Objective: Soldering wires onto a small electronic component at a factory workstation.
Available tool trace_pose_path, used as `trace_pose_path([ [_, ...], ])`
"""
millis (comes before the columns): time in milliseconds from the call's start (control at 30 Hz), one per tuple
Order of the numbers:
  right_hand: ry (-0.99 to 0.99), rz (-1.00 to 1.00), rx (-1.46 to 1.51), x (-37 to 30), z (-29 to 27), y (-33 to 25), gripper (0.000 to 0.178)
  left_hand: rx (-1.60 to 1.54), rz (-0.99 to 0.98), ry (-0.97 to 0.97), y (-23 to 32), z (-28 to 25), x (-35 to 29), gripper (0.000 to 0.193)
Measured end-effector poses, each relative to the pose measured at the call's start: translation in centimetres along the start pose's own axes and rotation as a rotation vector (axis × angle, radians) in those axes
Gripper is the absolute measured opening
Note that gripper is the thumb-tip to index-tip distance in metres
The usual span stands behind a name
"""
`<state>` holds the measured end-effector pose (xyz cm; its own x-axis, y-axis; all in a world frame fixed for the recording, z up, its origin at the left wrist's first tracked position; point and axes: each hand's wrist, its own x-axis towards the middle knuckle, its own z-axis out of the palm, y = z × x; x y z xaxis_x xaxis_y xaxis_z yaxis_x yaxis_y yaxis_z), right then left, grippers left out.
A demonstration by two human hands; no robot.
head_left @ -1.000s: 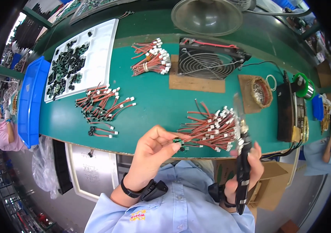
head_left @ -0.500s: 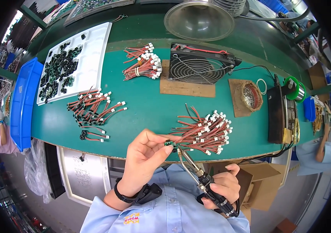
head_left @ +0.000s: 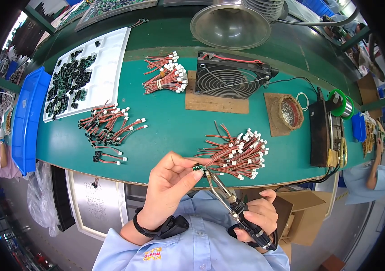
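— Green work surface point(head_left: 165, 131) filling the view, and toward its far side sits a black square fan with a round wire grille point(head_left: 228, 79); place everything from that fan. What's your grip doing?

— My left hand point(head_left: 167, 183) is at the near side of the fan, a touch left, thumb and fingers pinched narrow on a small green circuit board point(head_left: 198, 167)!

— And the other?

— My right hand point(head_left: 258, 219), well nearer me than the fan, is wrapped round a black-handled soldering iron with a metal barrel and thin side tube point(head_left: 237, 205). Its tip is right by the board's edge; whether they touch, I cannot tell.

— Around you?

— Near side of the fan, a loose heap of red-and-black wires with white plastic connectors point(head_left: 242, 156), fanned out just beside my left fingers! Left of the fan, a tied bundle of similar wires point(head_left: 167, 80); farther left, a white plastic compartment tray point(head_left: 106, 67) bearing dark-green parts point(head_left: 73, 79).
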<state>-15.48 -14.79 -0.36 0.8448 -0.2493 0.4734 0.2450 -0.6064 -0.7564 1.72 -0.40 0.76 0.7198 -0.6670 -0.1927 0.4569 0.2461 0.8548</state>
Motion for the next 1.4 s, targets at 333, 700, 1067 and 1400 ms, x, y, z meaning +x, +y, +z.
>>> trace_pose_path([
  [333, 0.007, -0.003, 0.0, 0.07, 0.01, 0.09, 0.041, -0.015, -0.013, 0.007, -0.16, 0.12, -0.1, 0.012],
  [700, 0.039, 0.009, 0.018, 0.04, 0.15, 0.24, 0.038, -0.027, -0.01, -0.053, -0.48, -0.27, -0.18, 0.011],
  [1067, 0.032, 0.026, 0.035, 0.03, 0.14, 0.27, 0.037, -0.032, -0.001, -0.055, -0.39, -0.09, -0.17, 0.011],
  [1400, 0.016, 0.024, 0.014, -0.2, 0.04, 0.22, 0.037, -0.021, 0.027, -0.067, -0.59, -0.28, -0.13, 0.012],
])
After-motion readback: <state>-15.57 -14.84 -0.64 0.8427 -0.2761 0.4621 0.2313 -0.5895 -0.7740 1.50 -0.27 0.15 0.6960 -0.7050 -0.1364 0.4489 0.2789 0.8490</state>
